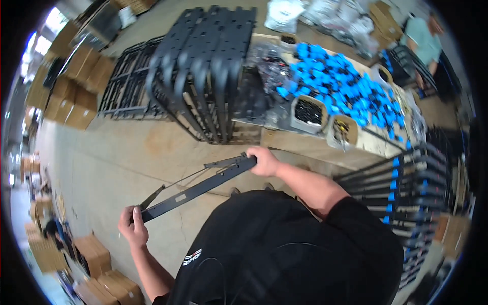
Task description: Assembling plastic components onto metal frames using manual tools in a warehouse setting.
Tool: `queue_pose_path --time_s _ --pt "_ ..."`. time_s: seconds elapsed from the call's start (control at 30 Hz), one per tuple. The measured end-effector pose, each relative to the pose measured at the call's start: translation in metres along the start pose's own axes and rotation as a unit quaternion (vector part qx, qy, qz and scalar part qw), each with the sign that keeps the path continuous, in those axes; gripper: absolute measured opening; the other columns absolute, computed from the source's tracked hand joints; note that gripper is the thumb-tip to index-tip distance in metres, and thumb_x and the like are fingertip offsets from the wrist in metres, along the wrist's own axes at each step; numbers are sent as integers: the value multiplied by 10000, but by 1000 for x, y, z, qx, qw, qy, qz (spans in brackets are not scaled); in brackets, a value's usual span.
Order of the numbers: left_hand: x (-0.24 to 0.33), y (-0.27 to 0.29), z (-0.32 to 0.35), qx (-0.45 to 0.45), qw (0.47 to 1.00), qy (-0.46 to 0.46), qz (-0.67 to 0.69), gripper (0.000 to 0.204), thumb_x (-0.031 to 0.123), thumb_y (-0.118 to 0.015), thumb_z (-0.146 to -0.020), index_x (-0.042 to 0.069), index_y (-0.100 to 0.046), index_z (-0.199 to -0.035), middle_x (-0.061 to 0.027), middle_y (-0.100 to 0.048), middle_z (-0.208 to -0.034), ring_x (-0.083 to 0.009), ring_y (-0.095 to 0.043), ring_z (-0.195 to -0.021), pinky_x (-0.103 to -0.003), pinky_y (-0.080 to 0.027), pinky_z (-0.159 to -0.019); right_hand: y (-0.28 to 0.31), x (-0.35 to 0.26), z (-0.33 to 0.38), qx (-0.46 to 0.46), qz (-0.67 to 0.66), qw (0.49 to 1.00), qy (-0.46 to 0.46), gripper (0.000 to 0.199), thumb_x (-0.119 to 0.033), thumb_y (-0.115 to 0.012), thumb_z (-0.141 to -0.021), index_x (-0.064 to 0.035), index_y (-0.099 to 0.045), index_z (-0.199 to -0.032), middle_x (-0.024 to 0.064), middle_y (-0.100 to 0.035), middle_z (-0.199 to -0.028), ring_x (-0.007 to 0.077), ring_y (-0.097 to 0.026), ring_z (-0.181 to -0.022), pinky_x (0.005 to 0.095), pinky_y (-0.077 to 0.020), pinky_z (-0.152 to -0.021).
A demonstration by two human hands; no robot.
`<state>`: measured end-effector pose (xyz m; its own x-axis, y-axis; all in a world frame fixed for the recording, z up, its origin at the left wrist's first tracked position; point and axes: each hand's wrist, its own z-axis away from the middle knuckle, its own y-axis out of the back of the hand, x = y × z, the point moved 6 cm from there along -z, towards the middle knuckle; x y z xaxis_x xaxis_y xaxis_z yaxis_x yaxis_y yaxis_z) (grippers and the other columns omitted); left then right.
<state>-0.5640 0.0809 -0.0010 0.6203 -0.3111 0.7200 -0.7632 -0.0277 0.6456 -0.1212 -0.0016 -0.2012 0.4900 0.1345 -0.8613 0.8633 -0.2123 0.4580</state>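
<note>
I hold a long black metal frame part [195, 188] slanted across in front of my body, above the concrete floor. My left hand [132, 226] grips its lower left end. My right hand [263, 161] grips its upper right end. A thinner black bar and a thin rod run alongside the frame's upper edge. Ahead of me stands a stack of similar black frames [203, 66] leaning upright.
A workbench [305, 145] to the right carries a heap of blue plastic pieces [345, 86], black parts and small boxes of hardware [308, 113]. Black frames with blue clips [401, 193] lie at right. Cardboard boxes [76, 101] line the left; another person [424, 43] stands far right.
</note>
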Motion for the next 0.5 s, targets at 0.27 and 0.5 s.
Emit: queue_pose_path --time_s 0.27,0.5 --pt "90 -28 -64 -68 988 -83 113 135 81 -622 -966 20 -571 -857 25 -496 -737 -55 -410 -671 -228 -329 -610 141 -93 83 89 1 986 -141 234 -110 -795 -703 -72 -603 -832 21 -561 -679 115 -558 -667 315 -435 -598" --pt "126 -156 -80 -220 936 -81 264 154 88 -631 -983 37 -581 -847 55 -508 -731 -26 -404 -655 -215 -310 -582 248 -161 164 250 97 949 -168 244 41 -757 -691 -76 -564 -785 -45 -504 -692 47 -474 -687 259 -381 -588"
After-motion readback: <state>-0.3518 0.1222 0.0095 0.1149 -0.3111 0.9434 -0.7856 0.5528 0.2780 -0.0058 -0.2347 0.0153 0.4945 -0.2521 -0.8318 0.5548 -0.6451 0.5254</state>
